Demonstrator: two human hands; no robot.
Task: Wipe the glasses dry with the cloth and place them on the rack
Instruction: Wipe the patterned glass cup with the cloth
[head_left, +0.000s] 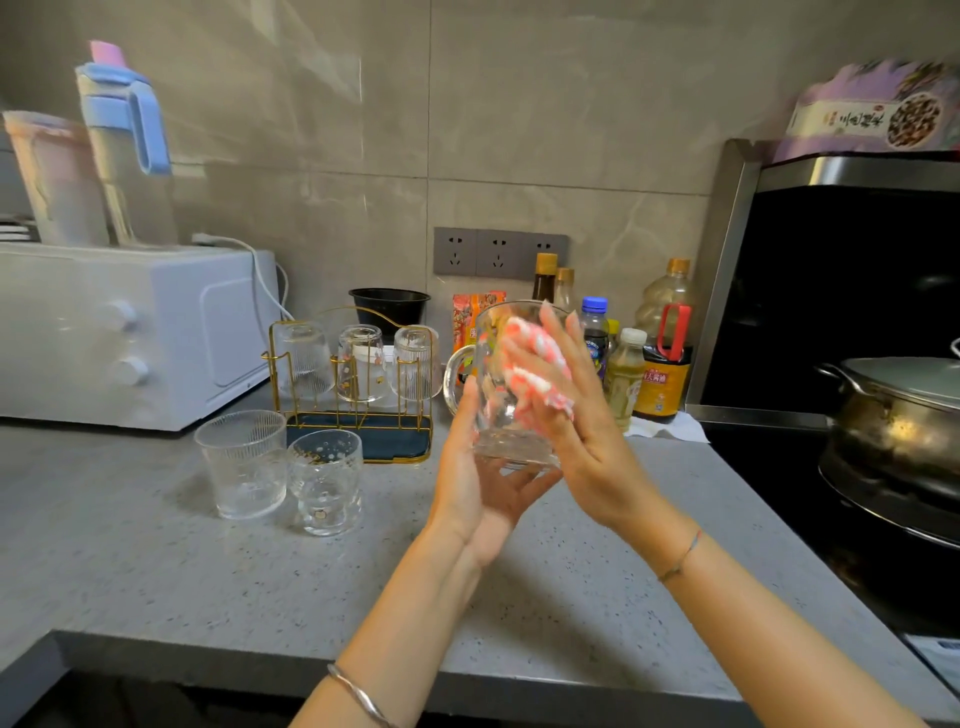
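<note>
Left hand (478, 483) cups a clear handled glass mug (491, 410) above the grey speckled countertop (156, 571), fingers curled under its base. Right hand (587, 431) presses a pink-and-white cloth (537, 364) against it with straight fingers. A gold wire rack (363, 439) holds three upturned glasses (361, 364); two upright glasses (241, 473) stand just before it.

The cloth (540, 366) is blurred; the pot (896, 431) runs off the right edge.

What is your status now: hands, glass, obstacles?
Left grip holds mug at its base. Right grip presses cloth on it, fingers straight. Two glasses wait on counter before rack; nothing between mug and rack.
</note>
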